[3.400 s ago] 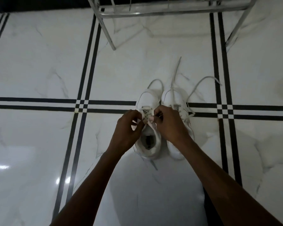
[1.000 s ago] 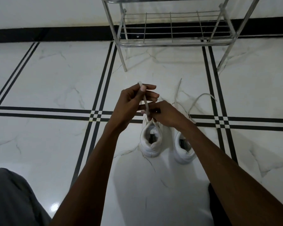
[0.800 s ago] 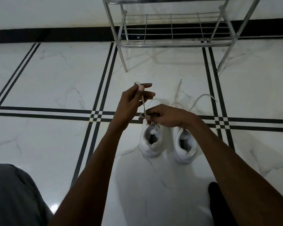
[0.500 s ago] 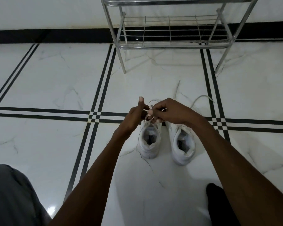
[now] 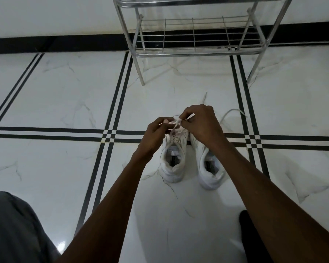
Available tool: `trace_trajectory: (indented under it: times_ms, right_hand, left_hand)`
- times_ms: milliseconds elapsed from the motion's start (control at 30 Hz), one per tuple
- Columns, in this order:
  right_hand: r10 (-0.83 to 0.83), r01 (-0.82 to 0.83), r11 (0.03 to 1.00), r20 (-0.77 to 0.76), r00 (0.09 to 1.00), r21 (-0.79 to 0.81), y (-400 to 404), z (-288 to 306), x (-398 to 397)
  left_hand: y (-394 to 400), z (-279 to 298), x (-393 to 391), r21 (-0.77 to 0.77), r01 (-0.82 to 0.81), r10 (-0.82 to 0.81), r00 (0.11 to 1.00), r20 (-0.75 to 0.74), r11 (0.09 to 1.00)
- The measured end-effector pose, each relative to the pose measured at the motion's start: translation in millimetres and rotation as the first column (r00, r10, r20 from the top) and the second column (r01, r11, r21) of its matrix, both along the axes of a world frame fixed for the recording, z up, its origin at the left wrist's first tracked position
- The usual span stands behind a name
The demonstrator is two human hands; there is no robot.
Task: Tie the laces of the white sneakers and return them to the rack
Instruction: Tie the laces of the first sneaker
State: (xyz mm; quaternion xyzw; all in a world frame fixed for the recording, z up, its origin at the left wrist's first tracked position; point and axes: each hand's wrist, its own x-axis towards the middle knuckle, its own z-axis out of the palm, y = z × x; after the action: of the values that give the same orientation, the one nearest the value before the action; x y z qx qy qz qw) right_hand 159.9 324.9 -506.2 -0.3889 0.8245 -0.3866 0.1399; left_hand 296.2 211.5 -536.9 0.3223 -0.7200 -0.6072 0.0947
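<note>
both hands, left hand (image 5: 156,132) and right hand (image 5: 201,123), have dropped to the left white sneaker (image 5: 174,158), pinching its white lace (image 5: 176,123); knot forming, steel rack (image 5: 198,48) beyond.

White marble-look floor (image 5: 61,95) with black double stripes, black skirting band (image 5: 65,43), pale wall (image 5: 51,14)

Two sneakers (image 5: 172,162) (image 5: 209,166) stand before one rack (image 5: 196,52); two hands (image 5: 158,133) (image 5: 201,124) are above them.
</note>
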Motion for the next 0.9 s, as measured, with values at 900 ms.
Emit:
trace_trajectory:
  times_ms: [900]
  right_hand:
    - [0.040,0.250,0.943,0.822,0.569,-0.219,-5.0,-12.6,12.3]
  left_hand:
    - [-0.8,-1.9,7.8,0.076,-0.187,0.184,0.982,0.036,0.979]
